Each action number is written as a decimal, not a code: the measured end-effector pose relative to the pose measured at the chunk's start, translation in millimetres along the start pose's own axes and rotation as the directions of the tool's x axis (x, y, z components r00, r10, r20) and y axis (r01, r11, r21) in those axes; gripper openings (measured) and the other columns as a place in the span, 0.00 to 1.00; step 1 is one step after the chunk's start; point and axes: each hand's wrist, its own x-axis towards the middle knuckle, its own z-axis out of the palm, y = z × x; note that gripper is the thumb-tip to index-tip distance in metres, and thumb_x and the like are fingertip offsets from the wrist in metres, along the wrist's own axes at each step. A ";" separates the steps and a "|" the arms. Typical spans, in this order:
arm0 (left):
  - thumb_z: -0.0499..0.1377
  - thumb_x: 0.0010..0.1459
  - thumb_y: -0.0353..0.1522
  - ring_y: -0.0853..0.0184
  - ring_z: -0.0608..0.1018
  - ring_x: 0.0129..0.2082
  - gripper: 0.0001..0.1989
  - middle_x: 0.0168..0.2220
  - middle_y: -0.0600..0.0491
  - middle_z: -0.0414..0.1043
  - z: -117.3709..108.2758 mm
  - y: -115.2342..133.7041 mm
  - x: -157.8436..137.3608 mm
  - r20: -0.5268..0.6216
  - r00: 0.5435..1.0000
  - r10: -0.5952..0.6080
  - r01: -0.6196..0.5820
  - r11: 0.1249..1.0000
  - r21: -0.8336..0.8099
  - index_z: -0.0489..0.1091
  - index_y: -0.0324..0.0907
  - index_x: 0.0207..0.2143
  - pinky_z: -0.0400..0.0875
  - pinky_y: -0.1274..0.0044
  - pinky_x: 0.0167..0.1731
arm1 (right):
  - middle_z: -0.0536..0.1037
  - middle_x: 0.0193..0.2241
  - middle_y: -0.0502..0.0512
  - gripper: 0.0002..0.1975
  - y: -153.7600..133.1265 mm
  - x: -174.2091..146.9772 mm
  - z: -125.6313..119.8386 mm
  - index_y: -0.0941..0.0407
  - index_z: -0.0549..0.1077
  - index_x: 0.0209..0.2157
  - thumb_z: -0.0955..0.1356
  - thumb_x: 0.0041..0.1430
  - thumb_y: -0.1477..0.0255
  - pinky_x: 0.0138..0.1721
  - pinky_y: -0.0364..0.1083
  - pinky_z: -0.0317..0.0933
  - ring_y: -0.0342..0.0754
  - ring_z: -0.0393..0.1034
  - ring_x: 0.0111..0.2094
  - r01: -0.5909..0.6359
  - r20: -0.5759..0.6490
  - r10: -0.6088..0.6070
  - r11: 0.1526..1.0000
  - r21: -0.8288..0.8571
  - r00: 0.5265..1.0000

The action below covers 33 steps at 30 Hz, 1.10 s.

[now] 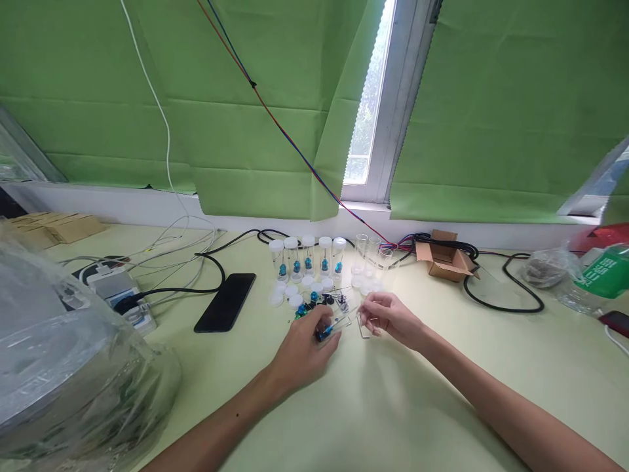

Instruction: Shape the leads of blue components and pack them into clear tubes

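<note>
My left hand (307, 341) is closed around a clear tube (339, 321) lying at a slant, with a small blue part visible at the fingers. By the tube's upper right end, my right hand (386, 313) has its fingers pinched together; what they hold is too small to make out. A thin L-shaped metal key (362, 328) lies just under the right fingers. Beyond the hands is a cluster of small blue and black parts (314, 303) beside several loose white caps (291, 290). Behind these stands a row of capped clear tubes (308, 254) with blue parts inside.
Uncapped clear tubes (361, 252) stand right of the row, near an open cardboard box (445, 259) and black cable (506, 308). A phone (225, 303) and power strip (115, 288) lie left, behind a large plastic-wrapped object (73, 367). A green-labelled bottle (594, 278) lies far right.
</note>
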 end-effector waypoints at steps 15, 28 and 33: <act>0.60 0.57 0.36 0.66 0.75 0.37 0.10 0.34 0.54 0.70 2.0 -1.0 5.8 -0.075 0.979 -0.191 0.144 0.899 -0.415 0.62 0.44 0.38 0.70 0.75 0.40 | 0.75 0.30 0.52 0.04 20.0 -7.8 23.6 0.55 0.74 0.34 0.66 0.58 0.76 0.30 0.45 0.61 0.45 0.65 0.27 0.262 0.036 -0.457 0.441 -0.858 0.888; 0.59 0.58 0.33 0.68 0.73 0.33 0.10 0.34 0.55 0.70 2.8 4.8 5.0 -0.025 0.983 -0.181 0.151 0.884 -0.443 0.58 0.45 0.35 0.69 0.75 0.37 | 0.72 0.38 0.57 0.10 30.9 -10.2 26.7 0.54 0.73 0.42 0.68 0.57 0.77 0.46 0.53 0.64 0.53 0.67 0.43 0.318 0.159 -0.493 0.258 -0.912 0.856; 0.61 0.56 0.33 0.68 0.74 0.33 0.13 0.33 0.56 0.72 2.4 7.0 4.1 -0.022 0.983 -0.181 0.156 0.898 -0.411 0.58 0.46 0.39 0.68 0.75 0.37 | 0.72 0.39 0.57 0.10 33.6 -11.4 26.1 0.54 0.73 0.41 0.68 0.57 0.78 0.46 0.53 0.64 0.53 0.66 0.44 0.324 0.166 -0.505 0.244 -0.914 0.847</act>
